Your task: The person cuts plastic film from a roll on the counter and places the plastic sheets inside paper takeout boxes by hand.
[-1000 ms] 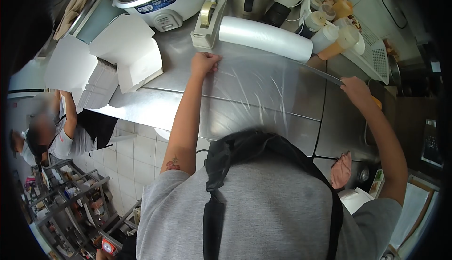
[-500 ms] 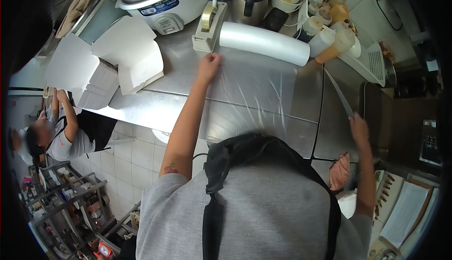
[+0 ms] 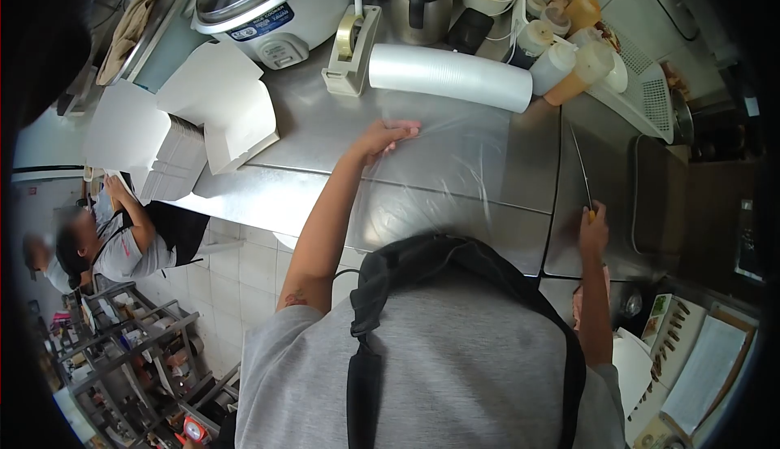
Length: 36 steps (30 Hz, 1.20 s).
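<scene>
Through my head camera, my left hand [image 3: 388,141] is partly curled at the left edge of a clear, wrinkled plastic sheet [image 3: 447,156] spread on the steel counter [image 3: 301,132]; I cannot tell whether it pinches the film. At 3 o'clock, my right hand [image 3: 595,225] grips a thin-bladed knife with a yellow handle [image 3: 582,164], the blade pointing towards 12. The thick whitish roll of plastic [image 3: 451,78] lies at 1 o'clock, beyond the sheet. Just beside its left end stands a beige tape dispenser [image 3: 349,67]; open white cardboard boxes [image 3: 240,116] sit at 10, a white rice cooker [image 3: 280,22] at 11, and plastic squeeze bottles [image 3: 554,67] at 2.
</scene>
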Each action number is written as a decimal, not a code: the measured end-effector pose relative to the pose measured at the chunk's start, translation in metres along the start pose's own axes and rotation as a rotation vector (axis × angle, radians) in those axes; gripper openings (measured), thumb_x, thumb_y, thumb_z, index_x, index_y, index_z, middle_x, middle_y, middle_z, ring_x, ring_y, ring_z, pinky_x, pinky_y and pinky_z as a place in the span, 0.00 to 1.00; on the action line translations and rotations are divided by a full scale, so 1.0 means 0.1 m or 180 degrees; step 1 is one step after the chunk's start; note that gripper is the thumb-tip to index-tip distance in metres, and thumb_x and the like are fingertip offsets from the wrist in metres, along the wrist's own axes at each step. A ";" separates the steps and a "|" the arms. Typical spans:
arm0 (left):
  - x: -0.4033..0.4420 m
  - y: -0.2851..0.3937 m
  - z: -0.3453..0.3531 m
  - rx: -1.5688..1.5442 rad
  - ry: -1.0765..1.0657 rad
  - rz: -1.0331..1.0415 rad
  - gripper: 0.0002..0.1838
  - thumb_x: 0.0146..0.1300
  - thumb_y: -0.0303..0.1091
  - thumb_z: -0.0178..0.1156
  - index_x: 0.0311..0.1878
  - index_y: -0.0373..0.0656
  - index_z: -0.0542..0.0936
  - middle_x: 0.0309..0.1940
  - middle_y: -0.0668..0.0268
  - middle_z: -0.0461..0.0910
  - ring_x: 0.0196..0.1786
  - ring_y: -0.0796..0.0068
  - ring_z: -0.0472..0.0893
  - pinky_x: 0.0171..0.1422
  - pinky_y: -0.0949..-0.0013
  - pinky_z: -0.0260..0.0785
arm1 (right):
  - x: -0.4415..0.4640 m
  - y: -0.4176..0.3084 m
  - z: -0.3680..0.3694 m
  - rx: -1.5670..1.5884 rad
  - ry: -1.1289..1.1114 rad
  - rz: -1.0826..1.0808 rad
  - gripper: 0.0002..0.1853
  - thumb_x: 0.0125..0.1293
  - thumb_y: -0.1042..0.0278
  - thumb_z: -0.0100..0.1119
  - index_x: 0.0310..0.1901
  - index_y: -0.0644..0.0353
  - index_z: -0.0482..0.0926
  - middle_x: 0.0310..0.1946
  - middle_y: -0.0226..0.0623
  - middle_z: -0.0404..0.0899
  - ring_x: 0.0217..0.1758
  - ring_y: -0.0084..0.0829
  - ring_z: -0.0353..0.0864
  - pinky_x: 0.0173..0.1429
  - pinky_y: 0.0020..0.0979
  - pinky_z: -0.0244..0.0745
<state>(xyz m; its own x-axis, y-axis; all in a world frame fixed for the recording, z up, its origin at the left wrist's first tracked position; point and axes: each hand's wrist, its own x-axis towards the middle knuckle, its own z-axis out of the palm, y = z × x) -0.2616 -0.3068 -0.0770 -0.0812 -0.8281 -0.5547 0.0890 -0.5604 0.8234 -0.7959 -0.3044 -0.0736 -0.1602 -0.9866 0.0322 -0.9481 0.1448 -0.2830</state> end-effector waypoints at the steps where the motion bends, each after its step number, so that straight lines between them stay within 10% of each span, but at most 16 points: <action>1: -0.02 0.01 0.00 0.0063 0.0028 -0.0052 0.17 0.60 0.41 0.68 0.51 0.47 0.84 0.38 0.74 0.84 0.20 0.92 0.66 0.23 0.86 0.58 | 0.03 0.03 -0.01 0.0005 -0.0039 -0.0023 0.20 0.70 0.54 0.52 0.60 0.48 0.68 0.48 0.49 0.79 0.50 0.54 0.78 0.49 0.48 0.75; 8: -0.03 0.04 0.25 -0.0887 0.1022 0.0594 0.19 0.64 0.46 0.63 0.50 0.42 0.82 0.25 0.73 0.79 0.19 0.86 0.70 0.22 0.83 0.62 | 0.18 -0.31 -0.25 -0.1324 0.0121 -0.0541 0.25 0.65 0.57 0.59 0.63 0.50 0.69 0.56 0.48 0.71 0.62 0.49 0.68 0.64 0.45 0.65; 13: 0.18 -0.06 0.09 -0.0632 0.1265 0.0730 0.17 0.70 0.45 0.57 0.53 0.45 0.81 0.17 0.77 0.70 0.14 0.87 0.64 0.18 0.79 0.56 | 0.49 -1.98 -0.39 0.0488 0.0147 -0.2250 0.22 0.59 0.68 0.64 0.56 0.54 0.76 0.56 0.44 0.72 0.62 0.47 0.67 0.67 0.43 0.61; 20: 0.21 -0.16 0.12 -0.0084 0.1546 0.1082 0.14 0.72 0.40 0.53 0.48 0.43 0.84 0.20 0.75 0.74 0.20 0.89 0.67 0.25 0.79 0.58 | 0.83 -3.62 0.52 -0.0906 0.0698 -0.3886 0.46 0.53 0.71 0.68 0.70 0.19 0.58 0.65 0.43 0.62 0.63 0.50 0.67 0.65 0.56 0.64; 23: 0.13 -0.27 0.27 -0.0714 0.1159 0.1197 0.13 0.72 0.36 0.53 0.46 0.41 0.85 0.38 0.64 0.85 0.41 0.82 0.79 0.48 0.75 0.70 | 1.00 -3.81 0.51 -0.0762 -0.0014 -0.3694 0.50 0.52 0.73 0.69 0.69 0.11 0.55 0.68 0.43 0.60 0.63 0.50 0.68 0.62 0.53 0.68; 29: -0.31 0.01 0.90 0.0632 0.1712 0.0915 0.19 0.69 0.43 0.57 0.51 0.36 0.81 0.35 0.60 0.85 0.41 0.75 0.80 0.52 0.71 0.70 | 1.10 -3.88 0.43 -0.0596 -0.0476 -0.3570 0.55 0.48 0.71 0.72 0.72 0.17 0.51 0.68 0.44 0.60 0.62 0.51 0.69 0.63 0.50 0.69; 33: -0.07 -0.01 0.66 0.2247 0.2712 0.1751 0.41 0.56 0.54 0.68 0.61 0.29 0.71 0.31 0.57 0.83 0.37 0.69 0.81 0.48 0.71 0.70 | 1.42 -3.59 0.49 0.0223 -0.0849 -0.3499 0.56 0.43 0.68 0.74 0.72 0.23 0.52 0.66 0.41 0.64 0.61 0.51 0.70 0.62 0.52 0.69; 36: 0.42 -0.04 0.43 0.1813 0.2116 0.1535 0.54 0.47 0.54 0.74 0.64 0.21 0.61 0.28 0.56 0.82 0.31 0.66 0.80 0.42 0.68 0.71 | 1.41 -3.45 0.44 0.0007 -0.0814 -0.3173 0.58 0.37 0.67 0.75 0.72 0.26 0.53 0.61 0.40 0.68 0.59 0.51 0.72 0.60 0.50 0.71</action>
<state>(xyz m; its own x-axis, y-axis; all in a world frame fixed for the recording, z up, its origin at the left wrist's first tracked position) -0.3084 -0.3388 -0.0979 0.4258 -0.9038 0.0431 -0.5372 -0.2142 0.8158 -0.4791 -0.4969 -0.0138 0.7626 -0.6450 0.0484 -0.6177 -0.7485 -0.2412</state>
